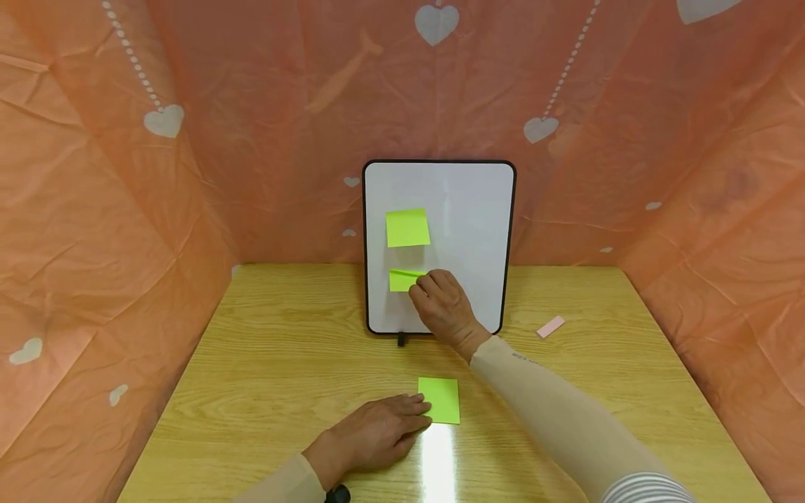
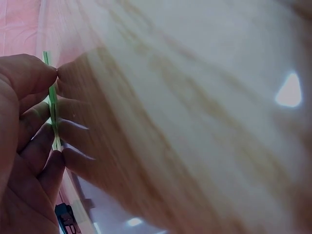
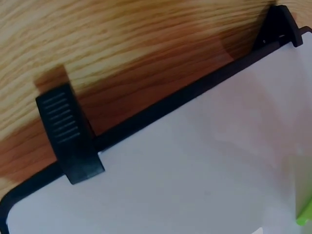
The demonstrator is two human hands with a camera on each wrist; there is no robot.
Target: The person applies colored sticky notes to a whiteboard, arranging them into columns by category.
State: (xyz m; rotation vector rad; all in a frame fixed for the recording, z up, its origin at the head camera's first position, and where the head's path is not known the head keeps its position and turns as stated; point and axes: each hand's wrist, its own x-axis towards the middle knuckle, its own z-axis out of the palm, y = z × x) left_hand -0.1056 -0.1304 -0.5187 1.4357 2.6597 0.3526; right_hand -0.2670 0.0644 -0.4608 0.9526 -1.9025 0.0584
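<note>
My right hand point(image 1: 443, 304), fingers curled, pinches the right side of a lime-green sticky note point(image 1: 400, 281) low on the whiteboard point(image 1: 474, 223). A crease runs along that note's upper part, and the hand covers its right end. Above it, another sticky note point(image 1: 407, 228) is stuck to the board. On the table, my left hand point(image 1: 383, 429) rests with extended fingertips on the left side of a sticky note pad point(image 1: 442, 400). The left wrist view shows the pad point(image 2: 52, 97) edge-on at the fingertips. In the right wrist view, a green note corner point(image 3: 305, 214) shows at the right edge.
The whiteboard stands upright at the back of the wooden table point(image 1: 283, 335), on black feet point(image 3: 68, 131). A small pink strip point(image 1: 550, 327) lies to its right. Orange cloth point(image 1: 283, 140) with pale hearts hangs behind and at both sides.
</note>
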